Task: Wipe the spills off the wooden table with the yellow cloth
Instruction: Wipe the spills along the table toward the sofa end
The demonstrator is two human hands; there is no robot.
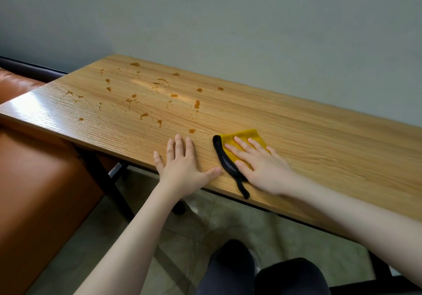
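Pressed cloth [247,140] flat under spread right hand [260,164]; left hand [182,164] splayed, empty, bracing table [319,135]. Wiping barely started. Spills [159,93] far left, untouched; sweep leftward needed.

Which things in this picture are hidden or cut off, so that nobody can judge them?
Head view, the only one:
- Yellow cloth: the right hand covers much of it, so any wetness or stains cannot be seen.
- Wooden table: its right end leaves the frame; spills there cannot be judged.
- Smallest amber spills: too tiny to count.
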